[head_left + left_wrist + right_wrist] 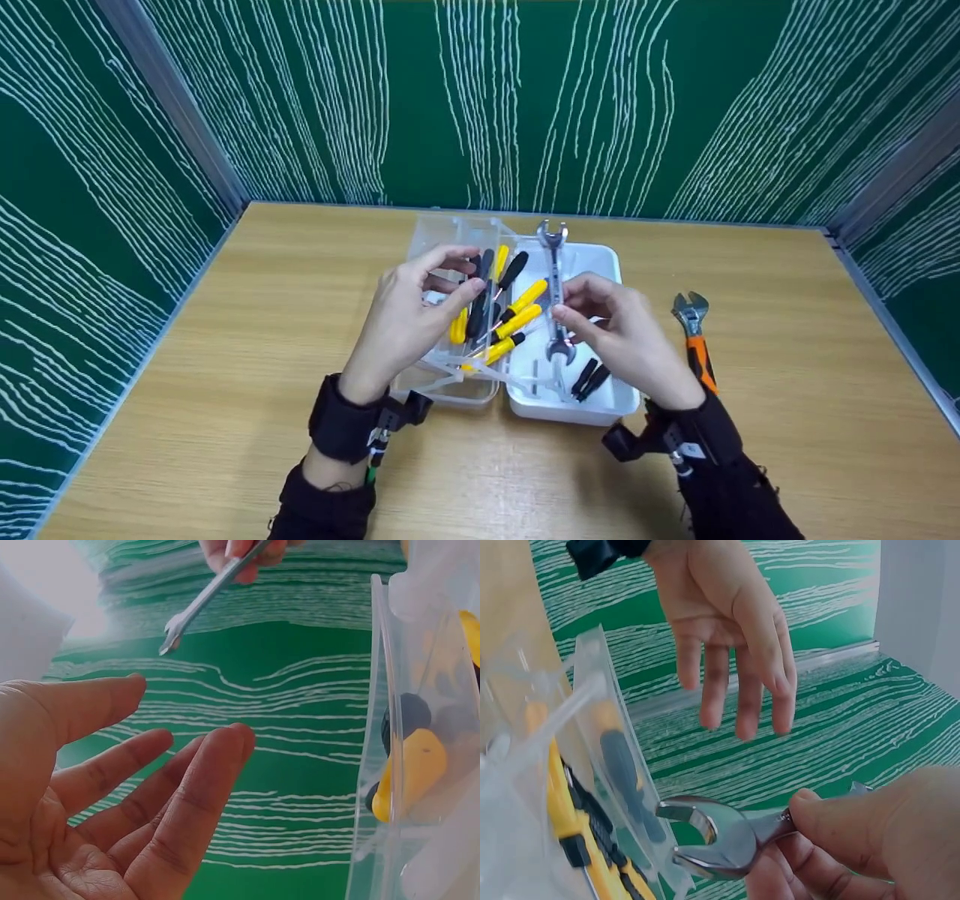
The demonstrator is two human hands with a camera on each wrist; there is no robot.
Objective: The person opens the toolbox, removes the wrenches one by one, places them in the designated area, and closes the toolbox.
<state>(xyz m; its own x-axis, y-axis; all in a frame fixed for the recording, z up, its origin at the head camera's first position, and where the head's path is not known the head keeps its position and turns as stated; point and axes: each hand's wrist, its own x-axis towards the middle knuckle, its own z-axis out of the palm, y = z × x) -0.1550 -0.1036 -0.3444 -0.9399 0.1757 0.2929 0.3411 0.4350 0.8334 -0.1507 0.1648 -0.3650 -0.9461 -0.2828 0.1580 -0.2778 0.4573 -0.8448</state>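
Observation:
My right hand pinches a silver open-end wrench by its middle, thumb against fingers, above the white side of a toolbox. One forked end of the wrench shows large in the right wrist view. Over the clear tray side, my left hand is held with fingers spread and holds nothing; in the left wrist view the left hand is bare-palmed, apart from the wrench. Several yellow and black screwdrivers lie in the clear tray. Short black-handled tools lie in the white box.
An adjustable wrench with an orange and black handle lies on the wooden table, right of the toolbox. Green panels with white lines enclose the table at the back and both sides.

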